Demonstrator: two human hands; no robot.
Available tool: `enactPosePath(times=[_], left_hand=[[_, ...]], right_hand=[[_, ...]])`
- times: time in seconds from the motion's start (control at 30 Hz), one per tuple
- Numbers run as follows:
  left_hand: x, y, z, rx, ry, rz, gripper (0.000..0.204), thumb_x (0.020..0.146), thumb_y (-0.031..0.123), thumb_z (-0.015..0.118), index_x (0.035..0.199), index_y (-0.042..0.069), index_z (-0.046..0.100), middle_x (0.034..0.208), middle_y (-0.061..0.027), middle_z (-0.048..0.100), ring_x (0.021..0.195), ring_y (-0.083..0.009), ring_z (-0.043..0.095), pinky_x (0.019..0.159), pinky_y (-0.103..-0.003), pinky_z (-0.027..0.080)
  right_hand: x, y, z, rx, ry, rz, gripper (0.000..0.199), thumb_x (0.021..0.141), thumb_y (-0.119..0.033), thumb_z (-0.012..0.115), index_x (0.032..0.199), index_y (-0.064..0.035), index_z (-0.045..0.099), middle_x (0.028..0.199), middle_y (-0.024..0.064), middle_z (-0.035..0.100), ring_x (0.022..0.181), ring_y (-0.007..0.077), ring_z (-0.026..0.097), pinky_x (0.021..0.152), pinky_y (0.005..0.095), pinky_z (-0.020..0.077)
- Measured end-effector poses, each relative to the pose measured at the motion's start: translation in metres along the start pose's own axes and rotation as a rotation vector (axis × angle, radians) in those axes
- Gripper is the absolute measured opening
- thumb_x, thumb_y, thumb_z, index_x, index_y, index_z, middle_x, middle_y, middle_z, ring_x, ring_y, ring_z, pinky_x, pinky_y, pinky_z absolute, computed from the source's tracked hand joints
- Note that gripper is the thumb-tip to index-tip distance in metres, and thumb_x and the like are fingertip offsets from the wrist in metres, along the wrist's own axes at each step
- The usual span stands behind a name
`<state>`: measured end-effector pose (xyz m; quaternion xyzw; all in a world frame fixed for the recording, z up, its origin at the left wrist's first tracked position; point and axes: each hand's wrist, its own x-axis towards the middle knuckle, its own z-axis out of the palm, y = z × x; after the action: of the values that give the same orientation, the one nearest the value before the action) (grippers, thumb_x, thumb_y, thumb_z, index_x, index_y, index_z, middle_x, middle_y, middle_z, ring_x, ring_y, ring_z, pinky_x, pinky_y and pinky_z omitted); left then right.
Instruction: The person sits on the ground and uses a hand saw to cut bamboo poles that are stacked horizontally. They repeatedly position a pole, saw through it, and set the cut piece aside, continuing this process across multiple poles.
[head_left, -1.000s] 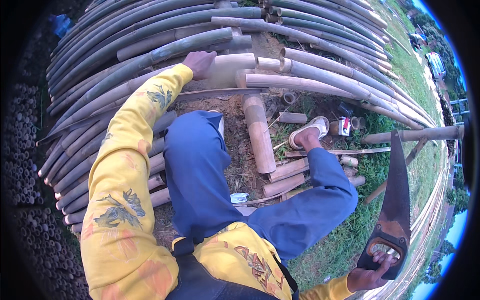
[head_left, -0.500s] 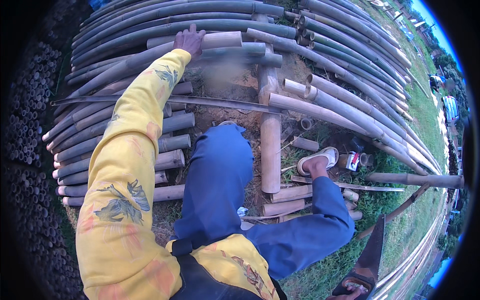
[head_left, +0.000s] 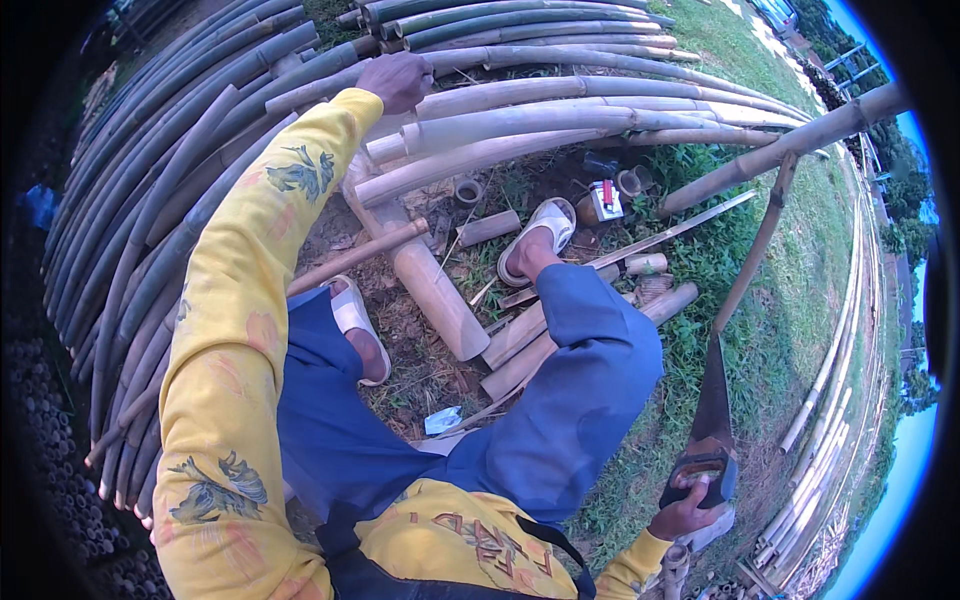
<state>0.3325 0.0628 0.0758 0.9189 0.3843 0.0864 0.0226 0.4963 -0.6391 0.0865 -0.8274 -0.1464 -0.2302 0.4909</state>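
While the right hand (head_left: 688, 512) is clenched around the dark handle of a hand saw (head_left: 714, 405), whose blade points upward at the right side, the left hand (head_left: 397, 82) is stretched far forward with its fingers curled at a long bamboo pole (head_left: 530, 57); whether it grips the pole or only rests there, I cannot tell. That pole lies across the top of the scene, with more pale poles (head_left: 600, 118) just below it on the right and a dense stack of greenish poles (head_left: 140, 240) on the left, partly covered by the outstretched yellow sleeve (head_left: 225, 370). Between the feet, a thick bamboo log (head_left: 440, 290) slants over the ground, and the end of a thinner pole (head_left: 385, 243) crosses above it. Cut bamboo pieces (head_left: 522, 340) crowd against the right leg (head_left: 590, 350), which hides some of them. Near the right sandal (head_left: 558, 222) sit a white packet (head_left: 612, 207) with a red lighter (head_left: 607, 191) on it and a short bamboo ring (head_left: 468, 191). Farther right, a sloping prop (head_left: 758, 245) under a rail (head_left: 790, 147) appears to meet the saw's tip in this view. Pale split strips (head_left: 822, 385) lie beyond, on the grass.
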Motion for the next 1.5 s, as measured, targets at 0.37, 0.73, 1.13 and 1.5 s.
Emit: enactPosePath(times=[0.37,0.73,1.13,1.5], left_hand=[[0.072,0.158,0.118,0.117,0.028,0.079,0.074,0.07,0.047,0.087,0.119,-0.001,0.059,0.12,-0.0201,0.066,0.114,-0.035,0.065,0.1,-0.044,0.05],[0.082,0.119,0.094,0.128,-0.028,0.149,0.032,0.078,0.018,0.068,0.105,0.001,0.062,0.089,-0.0203,0.075,0.089,-0.0351,0.075,0.093,-0.045,0.05],[-0.268,-0.276,-0.108,0.391,0.04,-0.282,0.074,0.063,0.008,0.083,0.131,0.004,0.056,0.112,-0.0175,0.069,0.118,-0.0338,0.062,0.115,-0.047,0.036],[-0.507,-0.367,-0.124,0.819,-0.137,-0.772,0.067,0.082,0.004,0.065,0.144,0.022,0.049,0.134,-0.0004,0.056,0.135,-0.0233,0.049,0.118,-0.051,0.032]], right_hand=[[-0.042,0.072,0.01,-0.577,-0.388,-0.195,0.031,0.089,-0.013,0.075,0.109,0.0033,0.058,0.092,0.0231,0.063,0.079,0.0394,0.065,0.072,0.0453,0.0523],[-0.097,0.172,0.071,-0.611,-0.669,-0.248,0.048,0.078,-0.014,0.079,0.118,0.0033,0.058,0.109,0.0291,0.063,0.103,0.0501,0.062,0.089,0.0547,0.0519],[-0.134,0.225,0.102,-0.578,-1.136,-0.143,0.056,0.077,-0.015,0.07,0.127,-0.002,0.05,0.116,0.0207,0.064,0.108,0.042,0.062,0.105,0.0565,0.0372],[-0.145,0.232,0.089,-0.617,-1.164,-0.234,0.045,0.086,-0.017,0.067,0.126,-0.0026,0.054,0.11,0.0156,0.067,0.106,0.0336,0.064,0.101,0.0478,0.0426]])
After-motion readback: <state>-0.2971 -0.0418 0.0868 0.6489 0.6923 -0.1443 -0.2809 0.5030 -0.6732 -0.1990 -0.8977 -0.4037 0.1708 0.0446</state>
